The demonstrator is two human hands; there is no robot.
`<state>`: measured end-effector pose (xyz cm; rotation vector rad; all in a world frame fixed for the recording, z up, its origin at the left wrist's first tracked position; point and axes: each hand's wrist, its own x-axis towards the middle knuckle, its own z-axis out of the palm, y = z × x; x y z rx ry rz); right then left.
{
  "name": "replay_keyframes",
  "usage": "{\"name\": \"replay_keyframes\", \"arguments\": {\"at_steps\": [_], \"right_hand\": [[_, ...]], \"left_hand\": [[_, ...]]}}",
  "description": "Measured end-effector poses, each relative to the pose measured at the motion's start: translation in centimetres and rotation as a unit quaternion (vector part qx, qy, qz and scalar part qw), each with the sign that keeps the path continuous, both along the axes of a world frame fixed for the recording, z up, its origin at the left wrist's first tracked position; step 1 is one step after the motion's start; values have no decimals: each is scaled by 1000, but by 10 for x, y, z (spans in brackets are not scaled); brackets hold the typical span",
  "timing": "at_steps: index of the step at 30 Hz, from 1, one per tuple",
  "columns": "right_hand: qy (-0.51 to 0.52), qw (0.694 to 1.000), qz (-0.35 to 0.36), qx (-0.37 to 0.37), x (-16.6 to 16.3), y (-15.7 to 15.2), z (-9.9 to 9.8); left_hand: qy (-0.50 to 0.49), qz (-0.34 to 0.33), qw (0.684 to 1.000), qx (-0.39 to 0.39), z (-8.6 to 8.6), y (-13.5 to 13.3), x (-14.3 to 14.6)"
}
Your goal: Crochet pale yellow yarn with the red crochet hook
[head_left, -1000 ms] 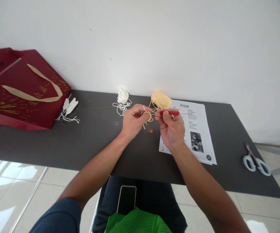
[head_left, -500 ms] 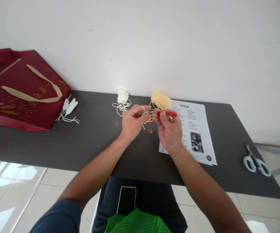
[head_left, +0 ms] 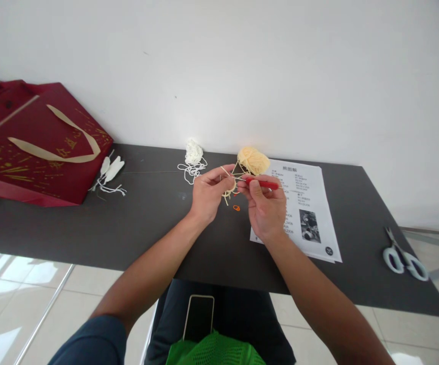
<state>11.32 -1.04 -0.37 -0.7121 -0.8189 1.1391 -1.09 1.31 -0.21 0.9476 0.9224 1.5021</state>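
My left hand (head_left: 210,191) pinches a small piece of cream crochet work (head_left: 228,192), and a strand of yarn runs over its raised index finger. In my right hand (head_left: 267,203) is a crochet hook with a red handle (head_left: 263,184); its thin metal tip points left and meets the crochet work. The exact stitch at the tip is too small to make out. Yarn leads up to a pale yellow yarn ball (head_left: 253,160) behind my hands. Below the crochet work, an orange stitch marker (head_left: 236,208) lies on the dark table (head_left: 146,223).
Printed sheets (head_left: 320,238) lie partly under my right hand. Scissors (head_left: 404,256) rest near the right edge. White yarn (head_left: 194,152) sits at the back, small white crocheted pieces (head_left: 110,172) farther left beside a red gift bag (head_left: 52,147). A phone (head_left: 199,317) lies on my lap.
The whole view has shifted slightly. My left finger and thumb still hold the crochet work, while the hook has tilted a little, its handle end now lower.
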Motion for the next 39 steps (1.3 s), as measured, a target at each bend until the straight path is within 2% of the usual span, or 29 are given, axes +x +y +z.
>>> {"name": "replay_keyframes", "arguments": {"at_steps": [5,8,12,23,30,35,39], "right_hand": [[-137,987,-83,31,-2,-8,-4],[-211,972,-86,60,0,-12,-2],[-256,959,-73,93,3,-12,1],[-261,958,-64,97,5,-9,-5],[-233,968,-93,11,6,-9,1],[-262,960,-78,63,5,-11,-1],[-247,963,-79,77,2,-13,-2]], "left_hand": [[-71,-20,996,-50,4,0,2],[-117,-43,989,-77,6,1,1],[-168,-70,978,-104,9,2,-1],[-151,-41,984,-87,8,2,1],[-129,-15,989,-65,4,2,3],[-127,-5,991,-51,4,1,4],[-159,-41,982,-92,6,2,2]]}}
